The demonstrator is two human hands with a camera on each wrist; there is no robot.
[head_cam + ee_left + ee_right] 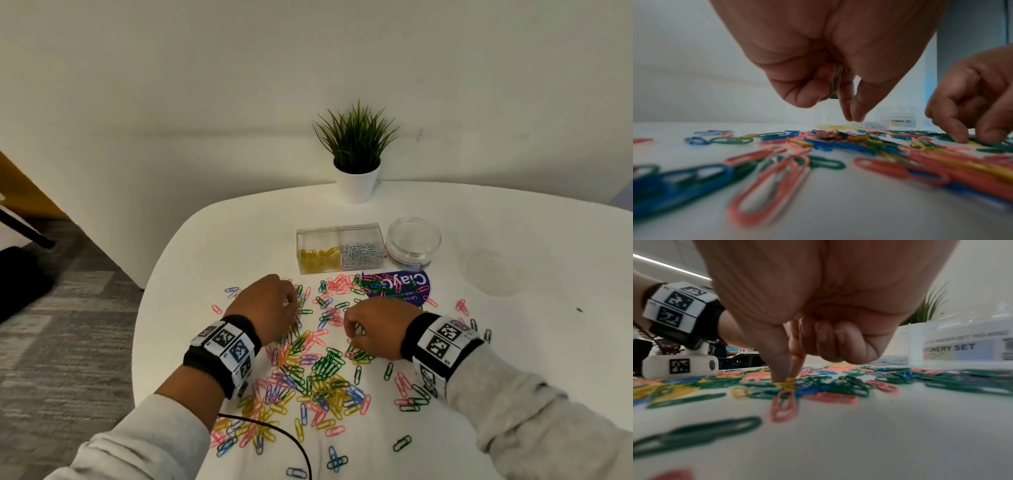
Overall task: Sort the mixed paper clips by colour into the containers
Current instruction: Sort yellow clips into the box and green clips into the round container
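Over the paper clips (318,370), right hand (375,327) pinches a blurred yellow clip (786,383); left hand (265,301) grip unclear.

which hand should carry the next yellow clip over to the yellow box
Right, probably. The right hand already has thumb and forefinger on a yellow clip in the pile. The left hand hovers above the clips, fingertips off the table, though it sits nearer the yellow box.

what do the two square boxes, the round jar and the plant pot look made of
Square boxes: clear, glossy, probably hard plastic; the yellow and silver clips show through the walls. Round jar: also transparent, likely plastic, with a printed label. Plant pot: plain white and smooth, ceramic or plastic; the look leaves that open.
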